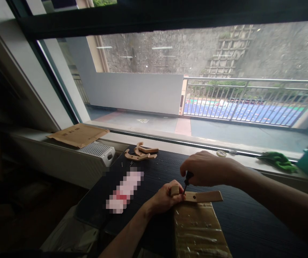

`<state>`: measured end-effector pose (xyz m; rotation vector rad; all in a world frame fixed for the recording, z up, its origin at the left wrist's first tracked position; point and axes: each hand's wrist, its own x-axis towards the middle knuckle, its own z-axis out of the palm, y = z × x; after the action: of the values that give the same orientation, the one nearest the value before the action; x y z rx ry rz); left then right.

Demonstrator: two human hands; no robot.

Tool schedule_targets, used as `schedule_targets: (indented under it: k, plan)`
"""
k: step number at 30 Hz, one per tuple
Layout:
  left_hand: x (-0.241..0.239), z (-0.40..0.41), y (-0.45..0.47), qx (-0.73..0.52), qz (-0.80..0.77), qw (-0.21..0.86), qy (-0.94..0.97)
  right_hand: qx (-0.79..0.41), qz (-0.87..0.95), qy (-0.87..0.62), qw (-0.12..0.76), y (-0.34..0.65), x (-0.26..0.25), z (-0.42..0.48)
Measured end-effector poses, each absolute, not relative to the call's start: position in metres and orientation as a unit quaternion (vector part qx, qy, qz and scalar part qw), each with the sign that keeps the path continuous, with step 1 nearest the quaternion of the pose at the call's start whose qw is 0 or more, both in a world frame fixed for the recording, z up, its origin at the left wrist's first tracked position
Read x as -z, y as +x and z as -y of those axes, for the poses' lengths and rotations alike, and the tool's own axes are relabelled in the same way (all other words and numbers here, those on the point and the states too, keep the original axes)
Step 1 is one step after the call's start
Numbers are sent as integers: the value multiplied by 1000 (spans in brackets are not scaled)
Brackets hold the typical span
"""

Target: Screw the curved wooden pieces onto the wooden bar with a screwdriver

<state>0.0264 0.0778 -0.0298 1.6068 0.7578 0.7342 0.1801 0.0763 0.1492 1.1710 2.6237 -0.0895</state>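
Light wooden piece [206, 196] — flat, one hole showing, lying across taped cardboard box [199, 229]; dark-handled screwdriver [187, 178] near upright — tip at its left end.

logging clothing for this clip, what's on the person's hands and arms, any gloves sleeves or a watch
Nothing is worn that shows. The left hand and right hand have no gloves. The left forearm and right forearm are uncovered as far as the frame reaches, with no sleeve edge. No watch, bracelet or ring shows, though the dim light could hide a small one.

Daylight pours through the window [197, 89], leaving the indoor foreground dim and shadowed. Straight lines bow near the edges. A pixelated patch [125, 191] hides one spot.
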Motion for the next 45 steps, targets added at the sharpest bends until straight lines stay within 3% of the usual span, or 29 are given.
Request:
schedule_targets:
  k: [38,45]
  plan:
    - [28,-75,28,-320,-310,587,676,63,-892,437,97,182,-140,-81]
    - [29,-78,23,-291,-313,595,681,173,-856,485,57,216,-141,-77]
